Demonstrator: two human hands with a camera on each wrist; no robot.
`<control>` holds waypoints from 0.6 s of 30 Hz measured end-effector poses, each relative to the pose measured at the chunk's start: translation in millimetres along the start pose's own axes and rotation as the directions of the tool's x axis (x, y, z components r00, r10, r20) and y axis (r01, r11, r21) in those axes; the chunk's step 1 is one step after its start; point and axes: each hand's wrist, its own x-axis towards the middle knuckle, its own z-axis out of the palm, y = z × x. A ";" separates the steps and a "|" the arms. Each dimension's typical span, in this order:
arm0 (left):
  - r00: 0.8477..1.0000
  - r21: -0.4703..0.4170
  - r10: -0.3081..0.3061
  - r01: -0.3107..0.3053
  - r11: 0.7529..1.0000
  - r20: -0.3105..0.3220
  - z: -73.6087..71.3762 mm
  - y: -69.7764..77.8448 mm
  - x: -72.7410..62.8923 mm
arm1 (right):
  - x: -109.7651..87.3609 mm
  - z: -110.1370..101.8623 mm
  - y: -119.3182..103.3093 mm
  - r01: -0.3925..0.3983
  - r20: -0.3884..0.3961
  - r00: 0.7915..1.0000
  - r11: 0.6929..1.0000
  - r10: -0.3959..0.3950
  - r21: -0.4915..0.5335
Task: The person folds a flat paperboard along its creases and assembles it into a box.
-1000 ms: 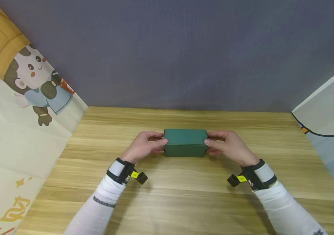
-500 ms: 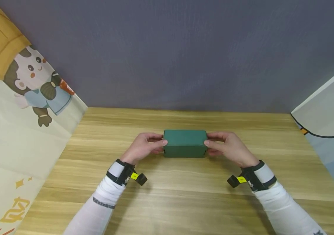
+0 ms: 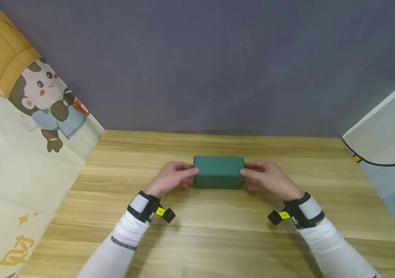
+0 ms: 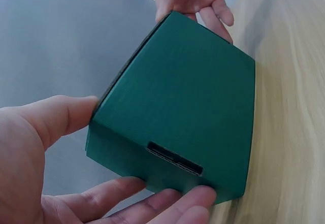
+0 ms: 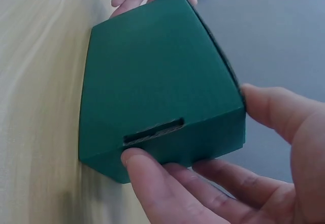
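Observation:
A green cardboard box (image 3: 219, 181) with its lid down stands on the wooden table, long side toward me. My left hand (image 3: 174, 177) holds its left end, the thumb at the front top corner and the fingers against the end wall. On the opposite end my right hand (image 3: 268, 178) grips in the same manner. Close up in the left wrist view, the box (image 4: 183, 92) has a narrow slot at the lower edge near the fingers. A matching slot shows on the box (image 5: 157, 76) in the right wrist view, and a thin gap runs along the lid's edge.
The wooden tabletop (image 3: 204, 239) ends at a dark grey backdrop (image 3: 218, 69). A cartoon-printed cloth (image 3: 13, 173) borders the left side, another printed panel (image 3: 378, 131) the right. Each wrist wears a strapped camera, the left camera (image 3: 168, 215) and the right camera (image 3: 274, 217).
The whole head view has shifted slightly, so the box and table sit a little lower. Both thumbs stay at the box's front corners; the box stays shut between the hands.

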 end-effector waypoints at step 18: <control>0.946 0.179 0.225 -0.186 0.966 -0.232 9.0 34.0 -22.4 | -25.2 8.4 -35.6 0.155 -0.216 0.953 0.955 -0.212 -0.252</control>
